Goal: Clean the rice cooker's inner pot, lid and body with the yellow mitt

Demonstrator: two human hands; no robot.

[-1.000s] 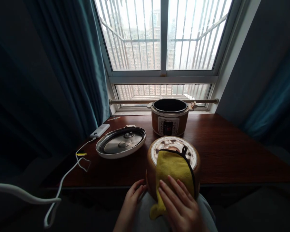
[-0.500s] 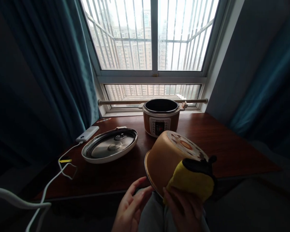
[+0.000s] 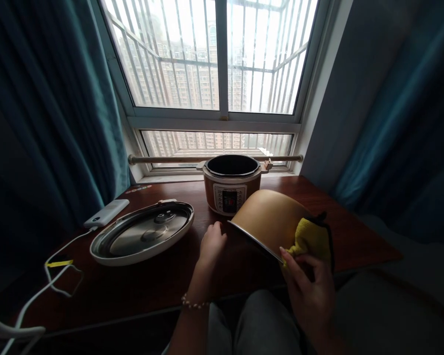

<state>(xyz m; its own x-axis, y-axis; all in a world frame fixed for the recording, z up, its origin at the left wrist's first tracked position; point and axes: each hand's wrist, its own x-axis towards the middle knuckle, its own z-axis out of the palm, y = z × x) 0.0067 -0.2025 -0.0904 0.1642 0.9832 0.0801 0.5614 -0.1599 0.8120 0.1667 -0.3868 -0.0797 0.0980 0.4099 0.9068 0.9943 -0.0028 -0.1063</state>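
A golden inner pot [image 3: 267, 219] is tilted on its side above the front of the wooden table [image 3: 163, 276], with its rim facing down towards me. My left hand [image 3: 211, 242] holds the pot's rim at its left end, fingers curled. My right hand [image 3: 311, 291] presses a yellow cloth with black trim [image 3: 311, 238] against the pot's right side, fingers closed on the cloth. Behind the pot stands the open cooker body [image 3: 231, 183] with its control panel facing me.
The cooker lid [image 3: 142, 237] lies upside down on the table at the left. A white power bank [image 3: 106, 213] with a white cable [image 3: 40, 291] lies further left. Teal curtains hang on both sides of a barred window [image 3: 214, 74].
The pot went from standing bottom-up on my lap to tilted and raised over the table. My left hand moved up to its rim. The cloth moved from the pot's base to its side.
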